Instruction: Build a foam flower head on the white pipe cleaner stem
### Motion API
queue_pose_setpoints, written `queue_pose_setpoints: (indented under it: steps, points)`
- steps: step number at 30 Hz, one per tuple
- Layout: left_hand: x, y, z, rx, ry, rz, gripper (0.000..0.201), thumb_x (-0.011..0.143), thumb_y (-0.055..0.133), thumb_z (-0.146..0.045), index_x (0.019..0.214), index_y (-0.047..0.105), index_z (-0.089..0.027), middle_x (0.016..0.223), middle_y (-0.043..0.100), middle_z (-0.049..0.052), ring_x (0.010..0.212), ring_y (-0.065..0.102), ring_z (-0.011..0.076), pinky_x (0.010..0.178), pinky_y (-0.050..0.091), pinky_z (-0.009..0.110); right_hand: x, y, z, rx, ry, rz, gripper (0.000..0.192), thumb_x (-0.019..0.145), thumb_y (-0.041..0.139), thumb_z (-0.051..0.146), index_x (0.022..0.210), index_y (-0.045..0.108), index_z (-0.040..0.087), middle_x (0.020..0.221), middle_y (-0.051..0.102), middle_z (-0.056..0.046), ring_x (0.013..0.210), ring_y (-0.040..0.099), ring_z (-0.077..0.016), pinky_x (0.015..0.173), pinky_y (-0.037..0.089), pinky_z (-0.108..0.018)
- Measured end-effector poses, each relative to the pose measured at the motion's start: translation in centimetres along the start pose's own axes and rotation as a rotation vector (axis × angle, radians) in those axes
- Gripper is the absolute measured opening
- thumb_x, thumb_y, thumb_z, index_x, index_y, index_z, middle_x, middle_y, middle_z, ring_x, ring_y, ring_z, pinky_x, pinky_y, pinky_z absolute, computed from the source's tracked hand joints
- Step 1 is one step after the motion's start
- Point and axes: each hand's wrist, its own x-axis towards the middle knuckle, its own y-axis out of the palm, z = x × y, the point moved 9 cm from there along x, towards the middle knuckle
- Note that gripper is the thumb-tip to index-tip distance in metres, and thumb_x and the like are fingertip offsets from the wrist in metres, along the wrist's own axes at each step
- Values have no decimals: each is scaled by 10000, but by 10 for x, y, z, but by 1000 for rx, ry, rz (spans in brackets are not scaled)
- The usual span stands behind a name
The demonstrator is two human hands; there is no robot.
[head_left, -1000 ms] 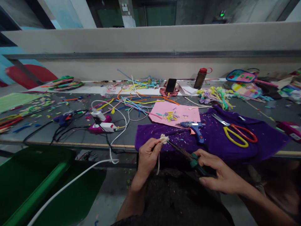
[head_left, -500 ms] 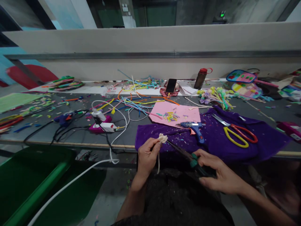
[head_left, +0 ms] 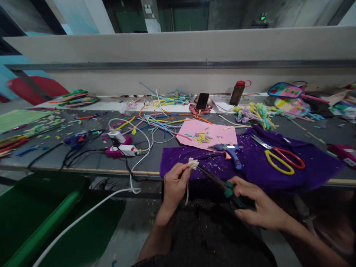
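Note:
My left hand [head_left: 174, 183] pinches a small cream-coloured flower [head_left: 193, 163] with a pale stem hanging down from it, just over the near edge of the purple cloth [head_left: 311, 167]. My right hand [head_left: 257, 205] grips dark scissors with green handles [head_left: 222, 184]; their blade tips reach up to the base of the flower. A blue glue gun [head_left: 230, 151] lies on the cloth just beyond my hands. Yellow-and-red scissors [head_left: 278, 155] rest further right on the same cloth.
A pink sheet [head_left: 208, 130] holds small coloured cut pieces. Coloured strips [head_left: 161, 120], a power strip with cables [head_left: 122, 148], a phone [head_left: 202, 100] and a bottle [head_left: 237, 92] crowd the grey table [head_left: 83, 159]. A green bin [head_left: 36, 215] stands at lower left.
Almost nothing has changed. Both hands keep their hold, with the flower and scissor tips shifted only slightly.

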Motion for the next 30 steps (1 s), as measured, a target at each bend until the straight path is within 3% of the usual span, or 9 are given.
queue_pose_setpoints:
  steps: [30]
  points:
    - [-2,2,2,-5,11,9,137,794,551,-220,857,667,-182,736,600,9,678,538,111,630,415,217,1,2,-1,15,-3,8,111,726,581,225,779,491,189,946,519,-42,850,501,-183,742,407,-309]
